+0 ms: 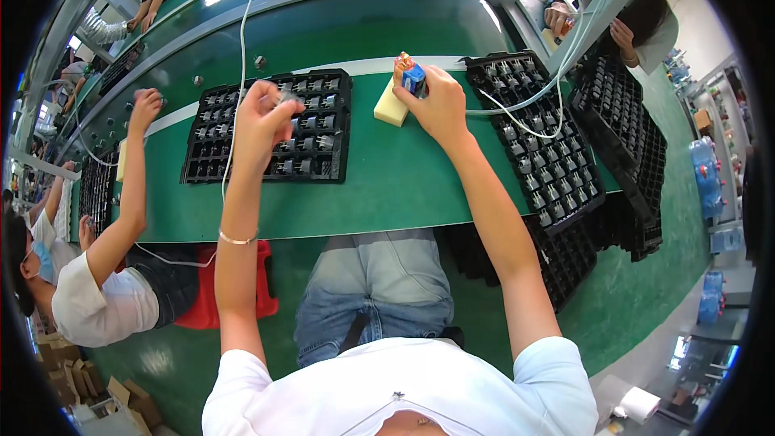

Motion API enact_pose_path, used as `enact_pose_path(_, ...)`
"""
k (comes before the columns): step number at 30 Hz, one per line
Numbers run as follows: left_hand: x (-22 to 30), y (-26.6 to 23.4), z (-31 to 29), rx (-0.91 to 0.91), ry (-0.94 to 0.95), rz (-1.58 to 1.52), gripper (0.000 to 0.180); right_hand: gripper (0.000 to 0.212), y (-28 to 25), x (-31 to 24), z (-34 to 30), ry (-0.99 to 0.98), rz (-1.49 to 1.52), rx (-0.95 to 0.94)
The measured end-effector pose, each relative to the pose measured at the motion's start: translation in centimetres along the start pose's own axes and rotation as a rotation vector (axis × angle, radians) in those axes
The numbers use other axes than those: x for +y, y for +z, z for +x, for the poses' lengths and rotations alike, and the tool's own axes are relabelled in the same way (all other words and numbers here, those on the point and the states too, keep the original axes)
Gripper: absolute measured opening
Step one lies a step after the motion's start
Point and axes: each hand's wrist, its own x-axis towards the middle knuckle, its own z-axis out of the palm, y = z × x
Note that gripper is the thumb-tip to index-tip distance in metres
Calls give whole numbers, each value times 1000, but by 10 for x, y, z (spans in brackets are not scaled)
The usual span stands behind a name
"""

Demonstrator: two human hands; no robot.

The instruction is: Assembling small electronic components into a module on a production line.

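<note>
My left hand (260, 125) is raised over a black compartment tray (345, 125). Its thumb and fingers pinch a small shiny part (285, 98), whose exact kind I cannot make out. Rows of small metal parts with prongs fill much of that tray. My right hand (441, 105) is closed around a small blue and orange object (410, 75), partly hidden by the fingers. It is held upright at a pale yellow foam block (391, 107) on the green worktop (387, 186); whether the two touch I cannot tell.
At right lies another filled black tray (557, 165), crossed by a white cable (529, 131). Stacked black trays (626, 125) stand beyond it. A white cord (243, 32) hangs by my left hand. Co-workers sit at left and far right. A red stool (265, 282) stands below.
</note>
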Motion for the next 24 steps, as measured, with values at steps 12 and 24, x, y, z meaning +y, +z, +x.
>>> enact_pose_path(12, -46, 44, 62, 14, -43, -358, 16, 34, 1, -10, 14, 105, -56, -117)
enact_pose_path(24, -40, 41, 49, 7, -46, -256, 21, 29, 67, 27, 115, 157, 20, -105)
